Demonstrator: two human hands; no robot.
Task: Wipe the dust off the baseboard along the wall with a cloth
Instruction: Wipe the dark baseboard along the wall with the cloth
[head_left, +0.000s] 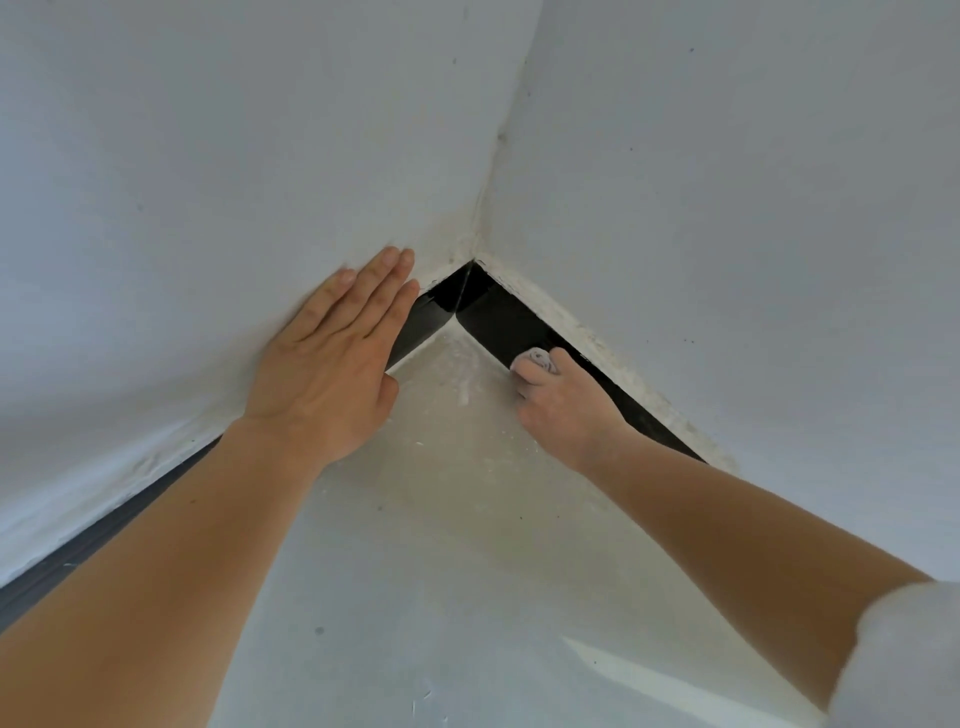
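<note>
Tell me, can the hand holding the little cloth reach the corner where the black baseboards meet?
Probably yes. The right hand presses the small pale bunched cloth on the glossy black baseboard close to the corner, with nothing between.

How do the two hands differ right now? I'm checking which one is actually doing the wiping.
The left hand lies flat and open, fingers spread against the left wall; the right hand is closed around a small wadded cloth. The left hand holds nothing and sits above the baseboard; the right hand presses the cloth onto it. Both reach toward the same corner.
</note>
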